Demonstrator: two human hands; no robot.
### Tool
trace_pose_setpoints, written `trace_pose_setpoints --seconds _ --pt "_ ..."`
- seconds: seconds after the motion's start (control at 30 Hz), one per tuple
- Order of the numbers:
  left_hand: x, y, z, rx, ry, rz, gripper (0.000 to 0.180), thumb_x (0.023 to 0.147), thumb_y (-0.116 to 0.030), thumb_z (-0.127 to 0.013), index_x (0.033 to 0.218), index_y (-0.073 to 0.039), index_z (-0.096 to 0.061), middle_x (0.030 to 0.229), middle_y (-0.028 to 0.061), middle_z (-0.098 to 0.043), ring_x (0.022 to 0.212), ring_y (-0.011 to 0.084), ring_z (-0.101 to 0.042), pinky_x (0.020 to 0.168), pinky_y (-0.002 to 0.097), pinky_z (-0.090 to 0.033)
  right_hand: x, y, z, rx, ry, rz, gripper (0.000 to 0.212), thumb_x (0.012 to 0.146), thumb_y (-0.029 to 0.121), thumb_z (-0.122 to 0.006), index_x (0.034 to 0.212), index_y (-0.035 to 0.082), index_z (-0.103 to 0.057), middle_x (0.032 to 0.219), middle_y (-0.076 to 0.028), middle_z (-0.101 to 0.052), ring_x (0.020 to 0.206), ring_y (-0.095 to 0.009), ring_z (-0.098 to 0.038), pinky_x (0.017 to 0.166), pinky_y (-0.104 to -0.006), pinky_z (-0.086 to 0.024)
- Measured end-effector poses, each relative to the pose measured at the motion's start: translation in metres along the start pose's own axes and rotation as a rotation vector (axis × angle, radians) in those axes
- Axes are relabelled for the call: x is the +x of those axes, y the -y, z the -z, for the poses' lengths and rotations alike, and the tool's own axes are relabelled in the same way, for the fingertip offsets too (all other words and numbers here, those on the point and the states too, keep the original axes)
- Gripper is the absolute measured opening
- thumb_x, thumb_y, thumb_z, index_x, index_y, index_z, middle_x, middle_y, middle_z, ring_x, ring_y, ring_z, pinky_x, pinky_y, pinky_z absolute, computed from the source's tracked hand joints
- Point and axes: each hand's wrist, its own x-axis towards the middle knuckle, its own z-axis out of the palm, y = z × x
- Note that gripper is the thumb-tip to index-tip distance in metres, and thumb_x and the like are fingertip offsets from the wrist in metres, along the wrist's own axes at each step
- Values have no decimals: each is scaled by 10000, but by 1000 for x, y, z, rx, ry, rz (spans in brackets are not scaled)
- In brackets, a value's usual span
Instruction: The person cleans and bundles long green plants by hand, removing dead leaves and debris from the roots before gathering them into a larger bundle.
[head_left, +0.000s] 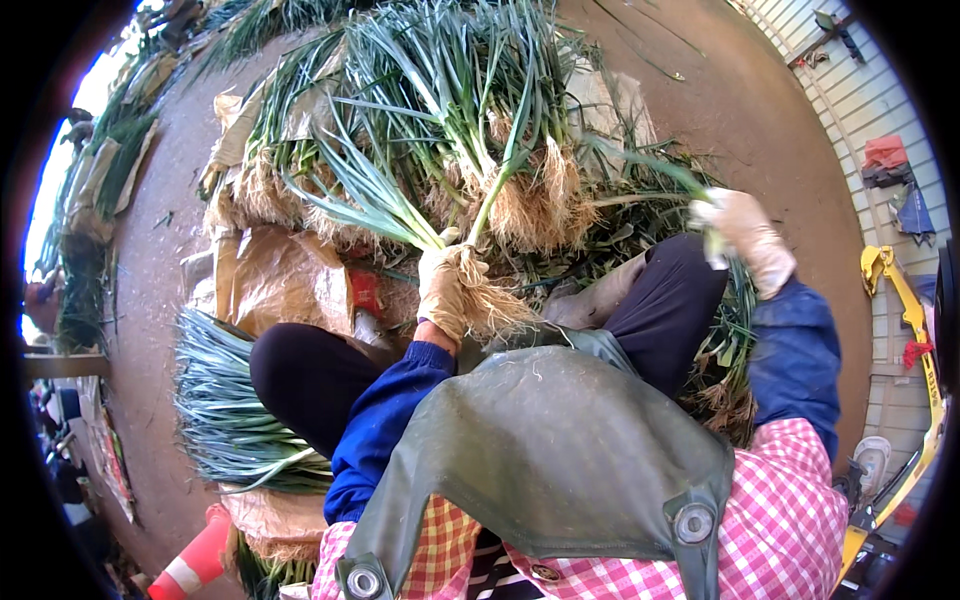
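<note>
A: In the head view, what is the left hand up to?
B: The gloved left hand (442,285) is curled firmly around a few green onions (395,212), between the knees; their leaves fan away up and to the left, and their pale roots (497,300) hang out to the right.
A: And the right?
B: The gloved right hand (745,240) is well apart, out past the right knee. It is blurred, its fingers bent around some green leaves (660,172); how tightly, I cannot tell.
A: What lies around them?
B: Straight ahead, a big rooted green onion pile (440,80); beside the left knee, a neater green onion stack (235,400); over the lap, a dark green apron (560,440).
</note>
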Motion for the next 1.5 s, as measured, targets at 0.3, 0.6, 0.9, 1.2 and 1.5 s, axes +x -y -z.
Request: trace_pose_setpoints --seconds 0.3,0.6,0.9,1.2,1.5 --pt "-3 2 -15 -32 47 -5 385 851 -29 -544 1232 -21 -488 648 77 -567 476 209 -596 397 302 -478 9 -3 -32 -576 -253 211 447 851 381 -621 1126 30 -630 1069 -168 -663 980 -271 -644 822 -373 -489" --pt "14 17 -1 -47 163 -27 232 899 -193 -627 1026 1 -629 729 16 -605 533 114 -533 463 226 -426 87 57 -264 178 380 309 377 893 396 -571 954 39 -674 782 -113 -672 709 -220 -621 678 -342 -478" --pt "0 25 -7 18 372 264 241 873 -145 -580 1038 15 -652 944 99 -688 844 203 -657 789 304 -520 34 29 -254 -443 -50 879 212 846 321 -561 911 146 -662 795 -93 -671 711 -296 -650 627 -409 -516" --pt "-37 -53 -26 -542 566 212 177 903 -68 -550 1044 36 -574 758 71 -571 612 146 -541 540 262 -477 132 59 -149 -470 -327 298 374 864 426 -548 948 80 -664 883 -142 -675 786 -288 -647 690 -403 -495" --pt "-15 -63 -24 -374 364 -2 292 873 -104 -619 1137 8 -565 896 63 -620 774 144 -596 627 267 -522 187 64 -154 90 -63 448 186 854 190 -648 983 58 -667 861 -114 -678 793 -244 -642 697 -310 -496"
